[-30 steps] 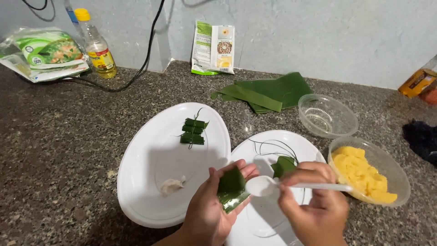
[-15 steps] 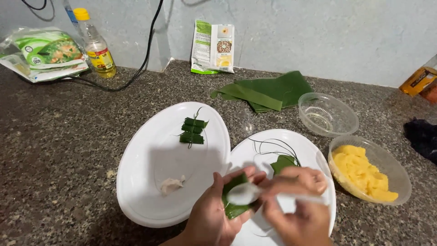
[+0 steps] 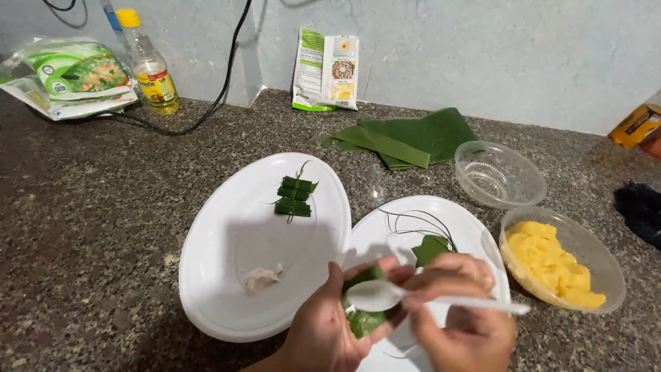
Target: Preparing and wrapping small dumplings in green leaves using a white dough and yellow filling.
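Observation:
My left hand point(image 3: 323, 331) cups a small folded piece of green leaf point(image 3: 363, 319) over the near edge of a white round plate point(image 3: 468, 224). My right hand point(image 3: 458, 324) grips a white plastic spoon point(image 3: 385, 295), whose bowl rests over the leaf. Another leaf piece point(image 3: 429, 248) and thin dark strands lie on that plate. A tied green leaf parcel point(image 3: 295, 195) sits on a white oval plate point(image 3: 234, 241), with a small pale lump point(image 3: 261, 277) nearer me. A clear bowl of yellow paste point(image 3: 554, 260) stands to the right.
An empty clear bowl point(image 3: 499, 173) and a stack of folded green leaves point(image 3: 413, 138) lie behind the plates. At the back wall stand an oil bottle point(image 3: 148, 65), food packets point(image 3: 69, 76), a pouch point(image 3: 327, 69) and a black cable point(image 3: 206, 110). A dark cloth point(image 3: 640, 210) lies far right.
My right hand has brought the spoon leftward from beside the yellow bowl onto the leaf in my left hand. Both hands have closed in together over the round plate.

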